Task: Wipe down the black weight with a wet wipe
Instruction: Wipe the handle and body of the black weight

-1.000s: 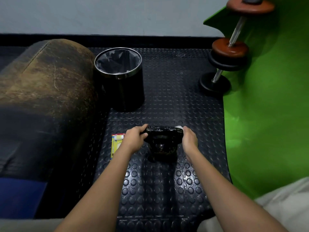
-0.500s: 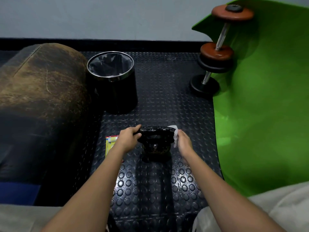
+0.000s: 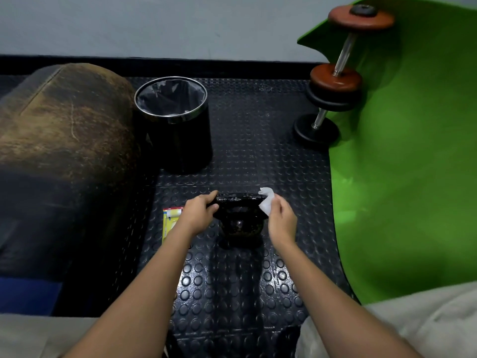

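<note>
The black weight (image 3: 240,218), a small glossy kettlebell with a flat wide handle, stands on the studded black floor mat (image 3: 232,280) in the middle of the view. My left hand (image 3: 198,213) grips the left end of its handle. My right hand (image 3: 281,220) pinches a crumpled white wet wipe (image 3: 267,202) just off the handle's right end; the wipe touches or nearly touches that end.
A yellow wipe packet (image 3: 170,220) lies flat left of the weight, partly behind my left wrist. Behind stands a black bin (image 3: 175,122) with a liner. A dumbbell (image 3: 335,81) leans on a green mat (image 3: 402,177) at right. A worn brown bolster (image 3: 64,130) fills the left.
My right hand has drawn back from the handle's right end and lifted the wipe into view. My left hand keeps its grip on the handle. The camera has tilted slightly.
</note>
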Motion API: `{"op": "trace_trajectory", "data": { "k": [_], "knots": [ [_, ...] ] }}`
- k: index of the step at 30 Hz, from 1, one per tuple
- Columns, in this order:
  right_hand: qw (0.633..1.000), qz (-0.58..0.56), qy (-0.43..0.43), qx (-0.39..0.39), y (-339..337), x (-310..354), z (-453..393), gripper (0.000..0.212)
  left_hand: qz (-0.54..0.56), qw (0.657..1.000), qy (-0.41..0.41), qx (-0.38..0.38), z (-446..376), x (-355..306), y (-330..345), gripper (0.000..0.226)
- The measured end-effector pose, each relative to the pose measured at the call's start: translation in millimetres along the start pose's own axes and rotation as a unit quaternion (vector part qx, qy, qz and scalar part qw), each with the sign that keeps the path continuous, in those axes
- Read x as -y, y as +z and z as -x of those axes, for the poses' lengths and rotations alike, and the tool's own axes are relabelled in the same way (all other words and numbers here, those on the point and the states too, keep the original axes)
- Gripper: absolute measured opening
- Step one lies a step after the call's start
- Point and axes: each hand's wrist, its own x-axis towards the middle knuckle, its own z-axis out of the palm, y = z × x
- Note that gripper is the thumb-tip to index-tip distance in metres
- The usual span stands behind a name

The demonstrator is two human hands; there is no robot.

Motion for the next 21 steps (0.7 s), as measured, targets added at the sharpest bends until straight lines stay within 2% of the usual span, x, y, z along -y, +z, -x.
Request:
{"op": "trace_trajectory", "data": {
  "k": [4,7,9,11,13,16,19,21],
  "knots": [
    [0.979,-0.057,0.185,0.065,4,-3,-23,0.039,0.003,1.0,0.001,0.001,1,0,-1,0.05],
    [0.956,-0.084,0.257,0.11,6,0,-30,0.037,0.002,1.0,0.001,0.007,1,0,-3,0.051],
    [0.966,-0.065,0.232,0.089,6,4,-27,0.03,0.001,1.0,0.002,0.007,2,1,-4,0.051],
    [0.991,-0.016,0.128,0.044,7,8,-17,0.028,0.012,1.0,-0.002,0.005,2,1,-4,0.05],
    [1.0,0.003,0.02,0.022,7,8,-9,0.026,0.015,1.0,-0.003,-0.001,2,1,-3,0.048],
    [0.998,0.008,-0.063,0.024,6,6,-5,0.022,0.015,1.0,-0.006,-0.008,2,0,-3,0.047],
    [1.0,0.0,-0.018,0.01,5,-3,-9,0.024,0.012,1.0,-0.006,-0.009,2,-1,-3,0.047],
    [0.992,-0.05,0.111,0.034,6,-7,-18,0.035,0.014,1.0,-0.007,-0.009,2,-2,-3,0.047]
  ]
}}
